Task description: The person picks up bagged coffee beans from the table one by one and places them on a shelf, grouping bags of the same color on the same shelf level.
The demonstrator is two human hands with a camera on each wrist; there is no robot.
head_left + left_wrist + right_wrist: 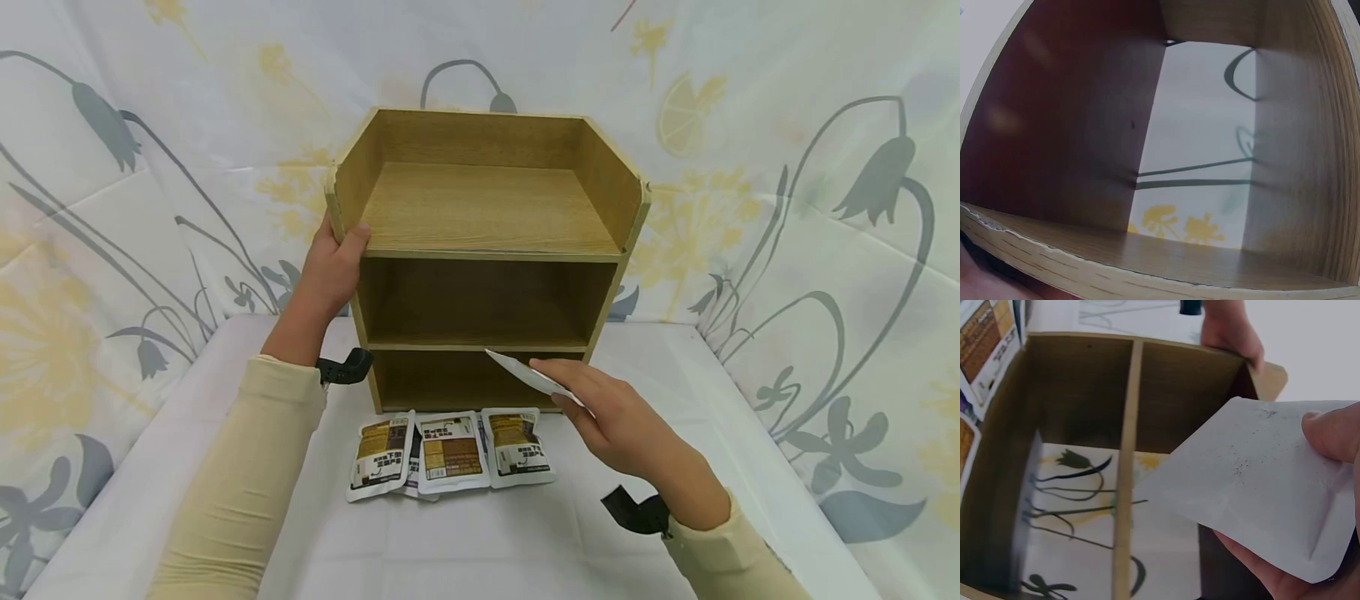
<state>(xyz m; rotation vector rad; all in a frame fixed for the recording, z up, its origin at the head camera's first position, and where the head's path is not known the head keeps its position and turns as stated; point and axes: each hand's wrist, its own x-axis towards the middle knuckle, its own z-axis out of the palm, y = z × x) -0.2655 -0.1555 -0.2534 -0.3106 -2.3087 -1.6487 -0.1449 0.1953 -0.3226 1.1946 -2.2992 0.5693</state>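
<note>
My left hand grips the left side panel of a small wooden shelf, thumb on the front edge beside the top tier. In my right hand is a flat white pouch, pinched between thumb and fingers, in front of the lower compartments. The right wrist view shows the plain white face of this pouch, with small dark specks of print and the thumb pressed on it. Close in the left wrist view is a shelf compartment, its side wall lit and wood-grained.
Several printed white pouches, such as the middle pouch, lie overlapping on the white-covered table before the shelf. A flower-patterned cloth hangs behind and at both sides. It shows through the shelf's open back in the wrist views.
</note>
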